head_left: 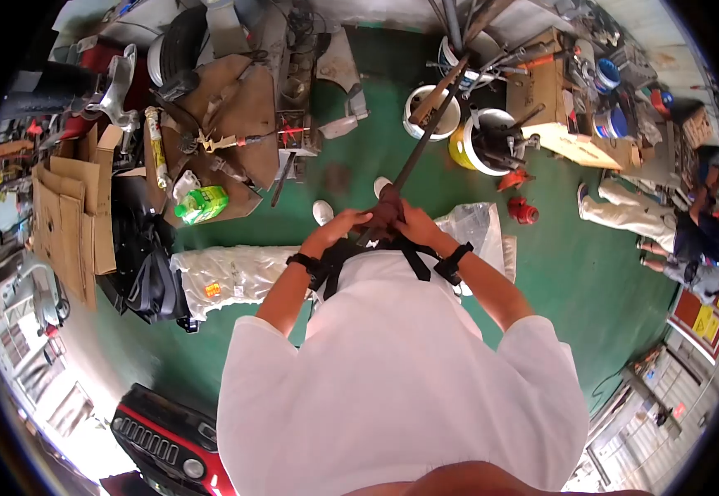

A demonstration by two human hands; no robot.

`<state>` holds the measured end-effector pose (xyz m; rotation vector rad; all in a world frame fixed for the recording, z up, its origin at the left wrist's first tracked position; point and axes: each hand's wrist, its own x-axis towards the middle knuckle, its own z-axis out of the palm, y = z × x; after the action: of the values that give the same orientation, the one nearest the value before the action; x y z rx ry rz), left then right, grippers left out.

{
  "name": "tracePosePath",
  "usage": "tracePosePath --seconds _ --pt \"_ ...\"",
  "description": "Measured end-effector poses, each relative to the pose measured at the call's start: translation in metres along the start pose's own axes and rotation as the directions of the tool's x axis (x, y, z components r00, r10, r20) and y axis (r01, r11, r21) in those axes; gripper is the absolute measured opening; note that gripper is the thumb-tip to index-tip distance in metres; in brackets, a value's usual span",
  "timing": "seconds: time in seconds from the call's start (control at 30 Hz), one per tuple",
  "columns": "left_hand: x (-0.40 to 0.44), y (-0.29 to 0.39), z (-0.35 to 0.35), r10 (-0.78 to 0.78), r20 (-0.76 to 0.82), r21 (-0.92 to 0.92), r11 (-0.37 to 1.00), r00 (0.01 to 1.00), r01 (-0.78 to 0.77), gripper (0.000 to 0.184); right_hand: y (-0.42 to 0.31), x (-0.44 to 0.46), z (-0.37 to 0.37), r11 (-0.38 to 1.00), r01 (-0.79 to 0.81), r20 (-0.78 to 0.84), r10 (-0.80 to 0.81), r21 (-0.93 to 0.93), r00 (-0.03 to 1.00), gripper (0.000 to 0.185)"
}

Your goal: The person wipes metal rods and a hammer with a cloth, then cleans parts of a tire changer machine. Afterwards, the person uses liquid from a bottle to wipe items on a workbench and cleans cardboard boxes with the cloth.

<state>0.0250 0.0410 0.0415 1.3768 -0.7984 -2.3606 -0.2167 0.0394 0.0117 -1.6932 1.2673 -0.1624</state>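
Note:
A long dark pole [422,147] slants from the buckets down to my waist. Bunched around its near end is a dark reddish-brown cloth [387,208]. My left hand [346,228] is closed on the left side of this cloth, its fingertips partly hidden. On the other side, my right hand [417,226] grips the cloth, with the thumb side against the pole. Whether the fingers also press the pole through the fabric cannot be made out. Both wrists carry black bands, and black straps hang at my waist.
A white bucket [413,124] and a yellow-and-white bucket [464,154] of tools stand ahead. A red jack-like object [523,212] sits on the green floor. Left are a bench [252,107], a green jug [202,204] and cardboard [66,211]. Another person [686,223] is at right; a red-black vehicle [165,438] is behind.

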Motion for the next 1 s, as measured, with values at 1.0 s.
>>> tracePosePath --seconds 1.0 --pt "-0.032 0.012 0.001 0.524 0.321 0.909 0.065 0.789 -0.413 0.046 -0.037 0.011 0.036 0.952 -0.307 -0.239 0.302 0.016 0.923 0.038"
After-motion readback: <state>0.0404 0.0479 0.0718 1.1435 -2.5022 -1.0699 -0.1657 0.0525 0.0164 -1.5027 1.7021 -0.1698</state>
